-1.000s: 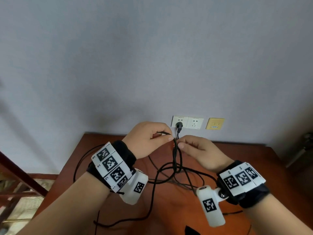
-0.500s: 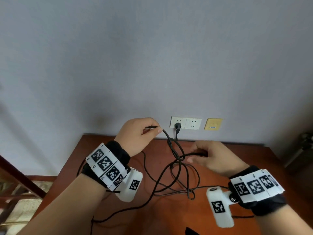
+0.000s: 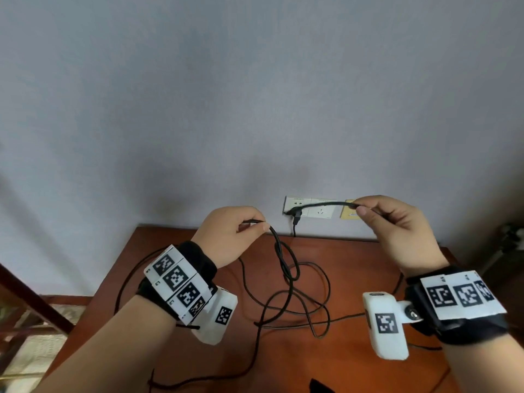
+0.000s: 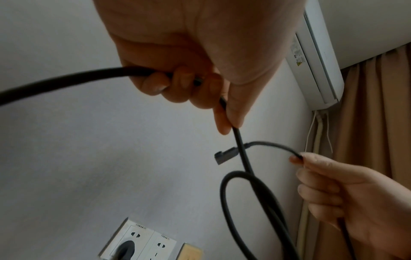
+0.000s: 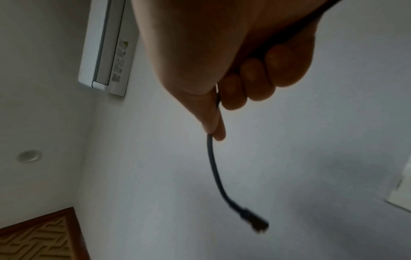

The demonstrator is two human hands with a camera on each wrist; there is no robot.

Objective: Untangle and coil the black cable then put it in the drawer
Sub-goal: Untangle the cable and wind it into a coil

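The black cable [image 3: 285, 268] hangs in tangled loops over the brown wooden table [image 3: 354, 268]. My left hand [image 3: 226, 236] pinches one strand of the black cable [image 4: 239, 140] between thumb and forefinger, raised above the table's back left. My right hand [image 3: 397, 222] is held up at the right and pinches the cable near its free end. The short tail ends in a small connector [image 3: 289, 212], seen as the connector [image 4: 223, 156] in the left wrist view and the connector [image 5: 255, 223] in the right wrist view. No drawer shows.
White wall sockets [image 3: 309, 207] sit behind the table, with a black plug [image 3: 297, 215] in the left one, and a yellow plate [image 3: 350, 212] beside them. A wooden chair frame [image 3: 31, 302] stands at the left. An air conditioner [image 4: 315, 58] and curtain [image 4: 373, 123] show high on the right.
My right hand has risen and moved right, pulling the cable's end and connector out of the tangle. My left hand has shifted left, so the hands stand further apart.
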